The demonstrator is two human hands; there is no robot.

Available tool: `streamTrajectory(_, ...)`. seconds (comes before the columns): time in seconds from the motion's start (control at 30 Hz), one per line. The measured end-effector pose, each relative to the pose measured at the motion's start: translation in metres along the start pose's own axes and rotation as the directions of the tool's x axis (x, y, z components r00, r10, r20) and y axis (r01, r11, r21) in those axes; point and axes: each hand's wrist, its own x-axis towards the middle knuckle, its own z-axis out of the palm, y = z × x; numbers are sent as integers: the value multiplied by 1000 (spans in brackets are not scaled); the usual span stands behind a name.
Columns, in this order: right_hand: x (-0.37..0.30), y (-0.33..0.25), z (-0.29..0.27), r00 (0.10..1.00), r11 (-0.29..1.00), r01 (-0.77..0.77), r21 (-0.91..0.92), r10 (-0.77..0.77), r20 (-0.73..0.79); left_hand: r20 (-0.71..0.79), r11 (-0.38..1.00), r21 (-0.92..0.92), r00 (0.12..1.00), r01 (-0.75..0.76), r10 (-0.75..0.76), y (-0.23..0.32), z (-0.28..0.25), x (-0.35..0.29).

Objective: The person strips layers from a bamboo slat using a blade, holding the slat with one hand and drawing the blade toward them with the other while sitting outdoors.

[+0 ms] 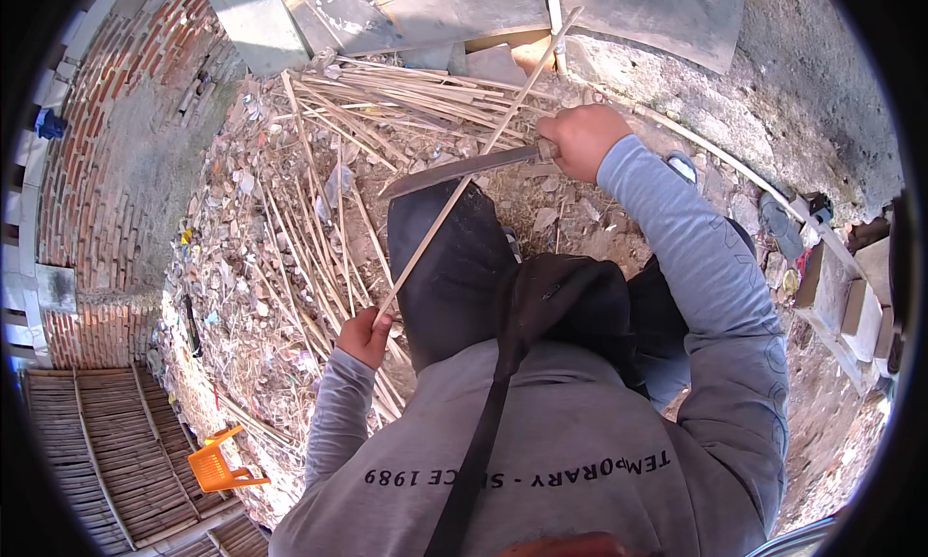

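A long, thin bamboo strip (425,243) slants across my dark-trousered thigh, from low left up to the far right. Its near end is gripped in my left hand (365,338), fingers closed. My right hand (586,142) is wrapped round the handle of a large machete (462,173). The long blade points left and crosses the strip above my knee, looking in contact with it; the exact contact is too small to make out. Many similar strips (406,93) lie in a loose pile beyond my knees, and more (304,238) are scattered on the ground to the left.
Rubble and litter cover the ground (227,267). A brick wall (106,161) stands left, with a bamboo slat panel (106,451) and an orange plastic chair (220,460) at lower left. Sheet panels (445,11) lean at the back. Blocks (858,320) sit on the right beside a sandal (779,225).
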Motion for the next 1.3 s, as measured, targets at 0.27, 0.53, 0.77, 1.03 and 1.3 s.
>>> streamTrajectory(0.27,5,75,16,916,892,-361,273,394,-74,43,996,-87,999,4,-1,1,-18,-12)
streamTrajectory(0.53,1,16,14,999,997,-38,63,39,1,-54,998,44,998,-43,46,-11,4,-14)
streamTrajectory(0.77,8,41,25,964,963,-186,193,218,-154,-49,995,96,998,-30,35,5,-12,-6)
streamTrajectory(1.03,14,68,47,928,901,-317,295,360,-102,-184,980,198,983,10,28,5,10,-3)
streamTrajectory(1.3,9,22,34,960,950,-206,236,243,-140,-157,981,194,987,5,25,-2,0,-3)
